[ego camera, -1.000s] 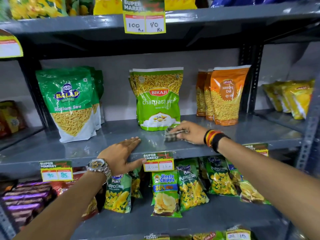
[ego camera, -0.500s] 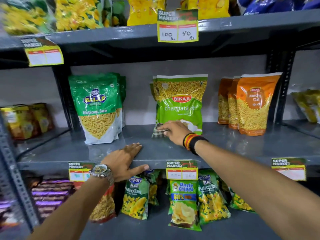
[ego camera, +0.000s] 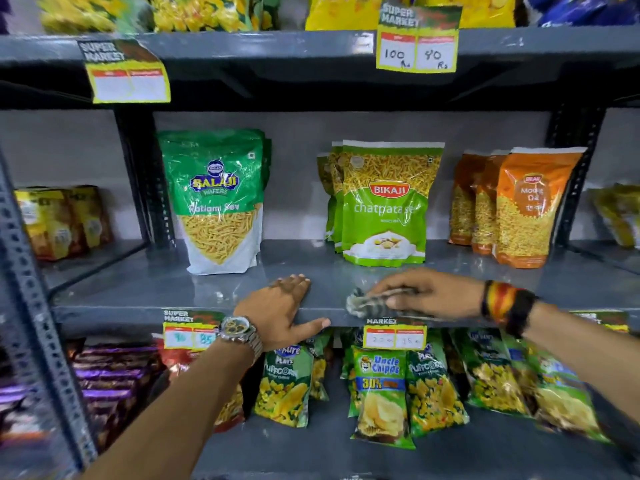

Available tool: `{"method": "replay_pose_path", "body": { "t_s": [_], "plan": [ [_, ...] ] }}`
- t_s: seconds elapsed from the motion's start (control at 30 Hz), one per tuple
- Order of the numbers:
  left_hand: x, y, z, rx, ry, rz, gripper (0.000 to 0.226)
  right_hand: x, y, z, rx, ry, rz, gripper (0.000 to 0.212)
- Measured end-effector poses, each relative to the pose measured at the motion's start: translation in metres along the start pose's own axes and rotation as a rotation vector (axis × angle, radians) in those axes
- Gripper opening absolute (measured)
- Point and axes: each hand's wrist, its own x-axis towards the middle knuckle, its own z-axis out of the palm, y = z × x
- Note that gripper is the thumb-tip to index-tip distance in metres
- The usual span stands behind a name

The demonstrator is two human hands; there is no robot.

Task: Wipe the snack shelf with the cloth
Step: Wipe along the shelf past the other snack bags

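The grey metal snack shelf (ego camera: 145, 289) runs across the middle of the view. My right hand (ego camera: 426, 292) presses a checked grey cloth (ego camera: 367, 301) flat on the shelf's front edge, just in front of the green Bikaji packets (ego camera: 384, 202). The cloth shows only at my fingertips; the rest is under my palm. My left hand (ego camera: 280, 310) rests flat on the shelf edge to the left of the cloth, fingers spread, thumb over the lip, holding nothing.
Green Balaji sev packets (ego camera: 214, 199) stand at the left of the shelf, orange Moong Dal packets (ego camera: 526, 206) at the right. Price tags (ego camera: 396, 336) hang from the shelf lip. Chip packets (ego camera: 381, 396) fill the shelf below. A slotted upright (ego camera: 31, 306) stands at left.
My right hand has pulled the cloth from beside the Bikaji packets at the back toward the front edge of the shelf. My left hand has stayed put.
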Motion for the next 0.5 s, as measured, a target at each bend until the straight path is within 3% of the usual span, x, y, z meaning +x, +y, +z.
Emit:
{"method": "replay_pose_path", "body": {
  "t_s": [0.1, 0.2, 0.33, 0.5],
  "plan": [
    [-0.001, 0.004, -0.005, -0.023, -0.013, -0.001, 0.094, -0.021, 0.025, -0.031, 0.127, 0.168, 0.066, 0.033],
    [-0.001, 0.010, -0.009, -0.031, -0.035, -0.016, 0.095, -0.017, 0.067, -0.049, 0.017, 0.316, 0.208, 0.031],
    [0.012, 0.043, -0.010, -0.001, -0.055, 0.018, 0.110, -0.020, 0.095, -0.025, -0.113, 0.306, 0.274, 0.032],
    [0.039, 0.094, -0.006, 0.002, -0.058, 0.054, 0.105, -0.063, 0.072, -0.029, -0.050, 0.097, 0.010, 0.032]
  ]
}}
